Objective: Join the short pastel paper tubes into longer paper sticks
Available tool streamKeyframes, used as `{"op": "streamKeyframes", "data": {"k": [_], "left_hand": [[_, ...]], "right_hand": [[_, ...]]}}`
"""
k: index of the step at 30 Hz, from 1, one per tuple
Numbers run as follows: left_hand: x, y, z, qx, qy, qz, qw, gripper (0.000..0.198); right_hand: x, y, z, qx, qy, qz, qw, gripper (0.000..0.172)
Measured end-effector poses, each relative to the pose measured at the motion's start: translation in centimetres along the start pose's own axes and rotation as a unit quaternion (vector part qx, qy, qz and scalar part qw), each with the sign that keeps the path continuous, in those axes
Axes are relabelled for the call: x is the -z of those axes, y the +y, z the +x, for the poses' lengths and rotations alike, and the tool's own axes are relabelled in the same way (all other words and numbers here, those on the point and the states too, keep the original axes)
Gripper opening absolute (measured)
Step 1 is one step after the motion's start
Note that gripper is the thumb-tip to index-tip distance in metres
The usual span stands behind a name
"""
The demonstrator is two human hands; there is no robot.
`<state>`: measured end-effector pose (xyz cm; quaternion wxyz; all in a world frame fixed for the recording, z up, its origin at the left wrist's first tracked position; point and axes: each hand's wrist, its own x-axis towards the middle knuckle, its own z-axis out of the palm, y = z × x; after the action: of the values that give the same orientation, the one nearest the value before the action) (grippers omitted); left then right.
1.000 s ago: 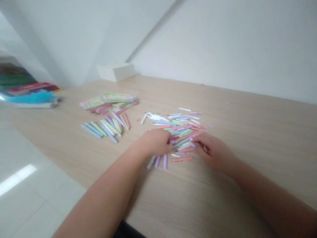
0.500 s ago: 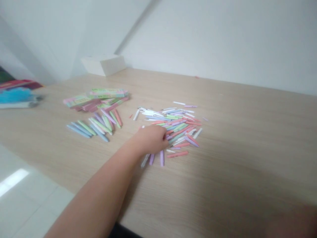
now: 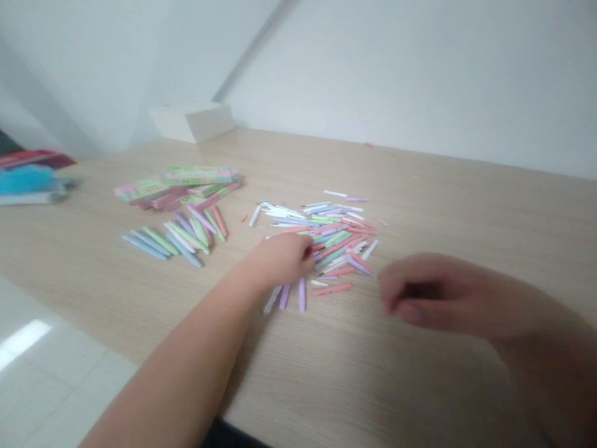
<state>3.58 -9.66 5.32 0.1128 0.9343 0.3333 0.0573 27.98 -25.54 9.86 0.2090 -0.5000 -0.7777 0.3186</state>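
My left hand [image 3: 286,256] rests on the left side of a loose heap of slim pastel pen pieces [image 3: 338,238]. Its fingers curl down into the heap; the fingertips are hidden, so what they hold, if anything, does not show. The heap mixes white, coral, lilac, green and blue pieces, some with dark pointed tips. Several lilac and white pieces [image 3: 302,295] lie just below that hand. To the right of the heap, my right hand [image 3: 433,295] hangs over the table, slightly blurred. Its fingers are bent in towards the thumb, with nothing visible in them.
Thicker pastel pens [image 3: 184,231] lie in a loose row left of the heap. Behind them are stacked green and pink boxes [image 3: 200,175]. A white box [image 3: 193,121] stands by the wall; a blue item [image 3: 28,180] lies far left on the wooden table [image 3: 420,193].
My right hand has come in from the lower right corner towards the heap. My left hand stays at nearly the same place on the pen pieces. The view has shifted slightly.
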Motion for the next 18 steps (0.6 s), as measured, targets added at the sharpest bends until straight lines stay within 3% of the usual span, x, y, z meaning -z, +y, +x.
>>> {"op": "streamKeyframes", "data": {"k": [1,3,5,9,18], "left_hand": [[0.1,0.1,0.0,-0.002,0.002,-0.007,1.000,0.024],[0.2,0.2,0.0,-0.004,0.004,-0.022,1.000,0.023],[0.2,0.3,0.1,-0.007,0.006,-0.036,0.999,0.022],[0.0,0.3,0.2,-0.027,0.017,-0.063,0.997,0.019],[-0.9,-0.2,0.5,-0.049,0.018,-0.076,0.996,0.014]], "right_hand": [[-0.2,0.7,0.9,-0.022,-0.017,-0.045,0.999,0.020],[-0.7,2.7,2.7,-0.074,0.019,-0.178,0.981,0.021],[-1.2,4.6,3.9,-0.093,0.028,-0.239,0.966,0.017],[-1.7,6.3,4.3,-0.073,0.027,-0.251,0.965,0.012],[-2.1,6.3,4.0,-0.003,-0.044,-0.281,0.959,0.025]]}}
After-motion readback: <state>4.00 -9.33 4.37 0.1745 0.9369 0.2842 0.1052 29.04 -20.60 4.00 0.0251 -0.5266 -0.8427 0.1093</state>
